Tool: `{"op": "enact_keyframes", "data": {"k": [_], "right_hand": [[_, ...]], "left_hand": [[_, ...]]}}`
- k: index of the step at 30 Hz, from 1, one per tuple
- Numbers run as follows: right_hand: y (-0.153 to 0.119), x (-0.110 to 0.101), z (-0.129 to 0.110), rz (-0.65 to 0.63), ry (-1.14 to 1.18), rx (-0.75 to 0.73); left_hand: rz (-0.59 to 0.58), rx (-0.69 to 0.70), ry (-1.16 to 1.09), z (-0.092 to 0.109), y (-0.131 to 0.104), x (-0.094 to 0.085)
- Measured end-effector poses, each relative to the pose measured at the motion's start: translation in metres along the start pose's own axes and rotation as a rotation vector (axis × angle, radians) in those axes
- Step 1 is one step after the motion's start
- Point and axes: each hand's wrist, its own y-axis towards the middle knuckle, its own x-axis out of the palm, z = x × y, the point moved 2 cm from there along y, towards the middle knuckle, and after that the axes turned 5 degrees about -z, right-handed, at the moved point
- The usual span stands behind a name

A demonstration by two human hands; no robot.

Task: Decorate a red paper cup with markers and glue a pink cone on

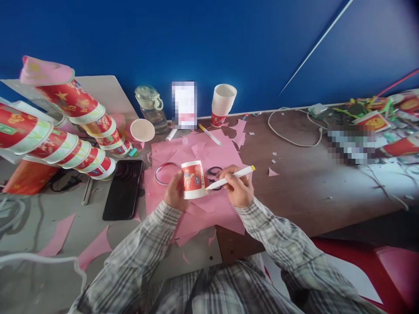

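From the head camera, the paper cup [194, 179] is held up over the pink paper [229, 153] on the worktop [301, 187], in front of the person's body. The left hand [174, 193] grips it from its left side, leaving most of the printed face uncovered; some of those fingers are hidden behind the cup. The right hand [240, 188] is closed in a writing grip around a white marker [235, 175], whose tip sits at the cup's lower right edge; whether it touches cannot be told. The cup looks very light and thin-walled, so it should weigh almost nothing but dent or go oval under a hard pinch. Its smooth printed side may be a little slippery, and a rounded hold spread along the wall, or one near an end where the shape is probably stiffer, seems safer than squeezing the middle. The marker looks stiff, light and hard to damage; its smooth barrel is best taken in a finger-and-thumb hold, fairly near the tip for control. Behind the cup, scissors [214, 169] and a roll of tape [156, 174] lie on the pink paper, and a stack of cups [224, 104] stands farther back by the wall.
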Motion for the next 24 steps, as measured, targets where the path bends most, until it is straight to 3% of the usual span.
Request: {"op": "enact_keyframes", "data": {"k": [4, 12, 24], "right_hand": [[-0.0019, 0.0022, -0.0023, -0.107, 0.007, -0.01], [0.0037, 0.0017, -0.0028, 0.08, 0.119, -0.026], [0.0008, 0.0034, -0.0002, 0.026, 0.026, -0.086]], "left_hand": [[-0.002, 0.009, -0.008, -0.0006, -0.0004, 0.0007], [0.055, -0.024, -0.018, -0.0004, -0.0003, -0.0008], [0.007, -0.02, 0.009, -0.0008, -0.0006, 0.0041]]}}
